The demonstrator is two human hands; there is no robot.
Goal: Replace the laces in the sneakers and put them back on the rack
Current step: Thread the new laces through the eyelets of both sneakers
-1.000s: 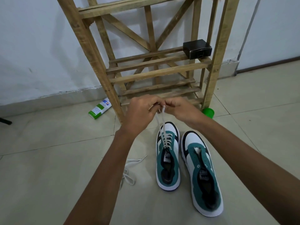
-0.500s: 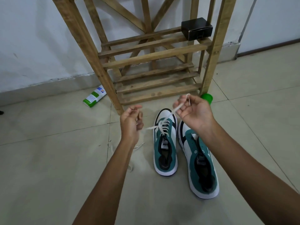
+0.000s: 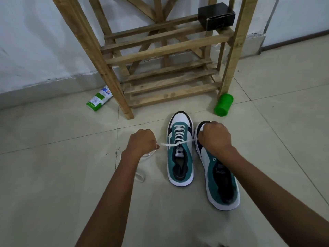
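1. Right now the white flat lace (image 3: 179, 138) is threaded up the left-hand green-and-white sneaker (image 3: 180, 154), which stands on the pale tiled floor (image 3: 53, 175) just in front of the wooden slatted shoe rack (image 3: 160, 56); its two free ends run out sideways from the top eyelets.
2. One end goes to the left hand (image 3: 142, 143), fingers curled round it; the other goes to the right hand (image 3: 213, 138), fingers likewise closed round it, above the toe of the neighbouring shoe.
3. To my eye this is the tightening pull at the start of a knot on the first shoe.
4. Next would come forming a bow, which needs both ends kept taut and of even length.
5. Touching it on the right stands the second green-and-white sneaker (image 3: 220, 175), with no lace in sight, so that one looks to be waiting.
6. A loose white lace (image 3: 139, 176) lies on the floor under the left forearm.
7. Farther out, a green plastic cup (image 3: 223, 104) lies on its side by the rack's right leg, a green-and-white tube (image 3: 98, 99) lies by its left leg, and a black box (image 3: 216, 16) sits on a rack shelf.
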